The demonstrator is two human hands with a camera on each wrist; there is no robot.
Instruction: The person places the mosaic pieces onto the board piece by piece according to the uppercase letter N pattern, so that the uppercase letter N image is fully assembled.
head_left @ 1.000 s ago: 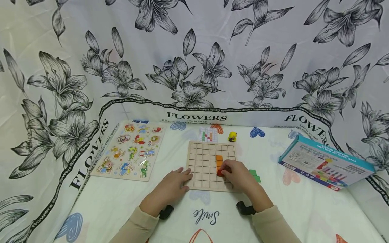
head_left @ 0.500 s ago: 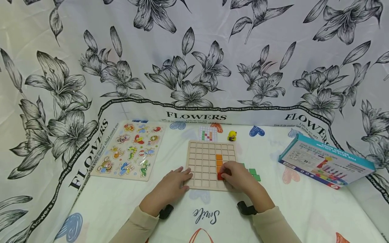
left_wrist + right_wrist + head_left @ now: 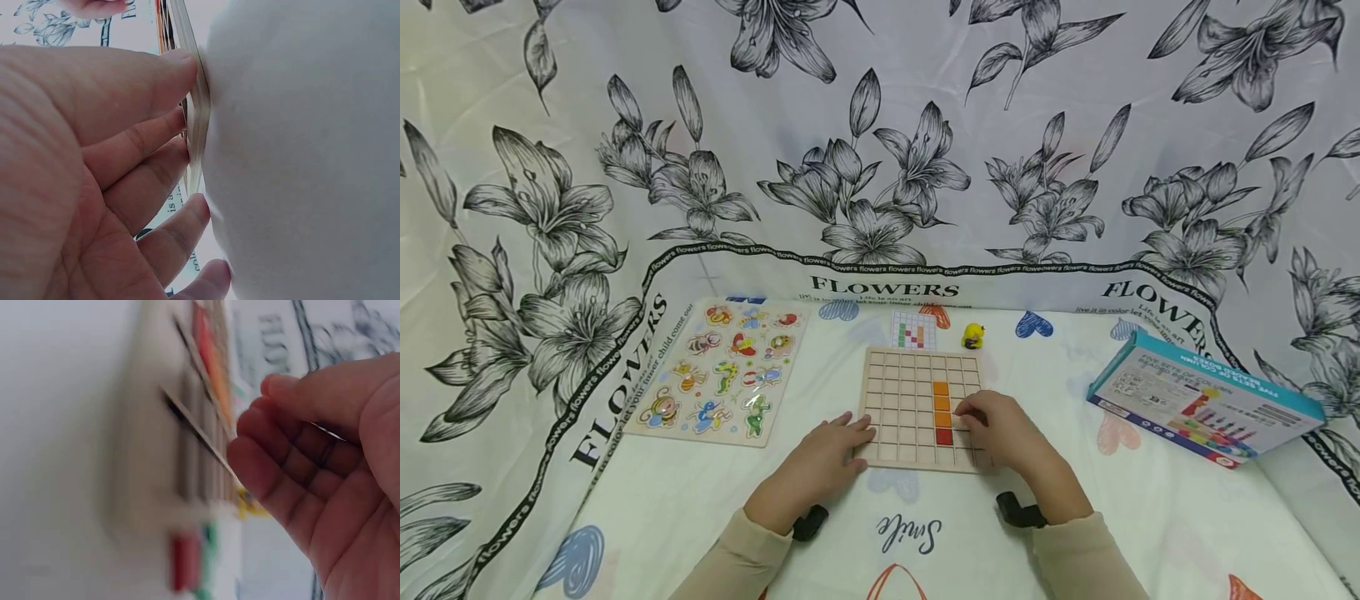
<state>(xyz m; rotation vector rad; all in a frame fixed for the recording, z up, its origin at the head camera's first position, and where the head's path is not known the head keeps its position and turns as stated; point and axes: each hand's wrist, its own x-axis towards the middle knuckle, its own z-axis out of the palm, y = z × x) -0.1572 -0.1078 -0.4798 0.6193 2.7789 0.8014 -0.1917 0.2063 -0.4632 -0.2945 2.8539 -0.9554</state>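
Note:
A wooden grid board [image 3: 887,406] lies flat on the cloth. Three orange tiles [image 3: 942,403] run in one column with a red tile [image 3: 944,437] at the near end. My left hand [image 3: 823,458] rests at the board's left edge, thumb and fingertips against it in the left wrist view. Over the board's right side is my right hand [image 3: 1003,429], fingers loosely bent, nothing visible between them. In the blurred right wrist view, another red piece [image 3: 185,562] and some green [image 3: 209,544] show beyond the board's edge; the right hand hides that spot in the head view.
Behind the board lie a coloured pattern card [image 3: 913,331] and a yellow toy duck [image 3: 973,336]. An insect picture puzzle [image 3: 715,375] is on the left. A toy box [image 3: 1202,404] stands on the right, before the flowered curtain [image 3: 880,125].
The right hand first shifted the red tile slightly nearer, then let go and moved right, uncovering the red tile and the lowest orange one. The left hand has stayed put.

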